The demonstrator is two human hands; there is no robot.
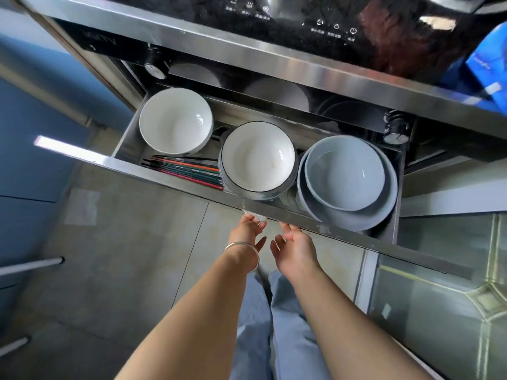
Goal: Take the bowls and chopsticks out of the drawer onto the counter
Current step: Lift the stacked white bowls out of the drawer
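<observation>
The steel drawer (170, 175) stands pulled out below the stove. At its left lies a white bowl (175, 120). A stack of black-rimmed white bowls (258, 159) sits in the middle, and a grey-blue bowl (344, 172) rests inside a larger grey-blue one (384, 212) at the right. Several coloured chopsticks (186, 170) lie along the front wall, left of the middle stack. My left hand (247, 230), with a silver bangle on its wrist, reaches the lower edge of the drawer front with its fingertips. My right hand (295, 250) is beside it, with relaxed fingers touching the same edge.
A black cooktop with touch controls (315, 20) and a steel rim lies above the drawer. A blue box (491, 64) sits at the right on it. Blue cabinet fronts (33, 160) stand at the left, and a glass-fronted door (439, 311) is at the lower right. The floor is tiled.
</observation>
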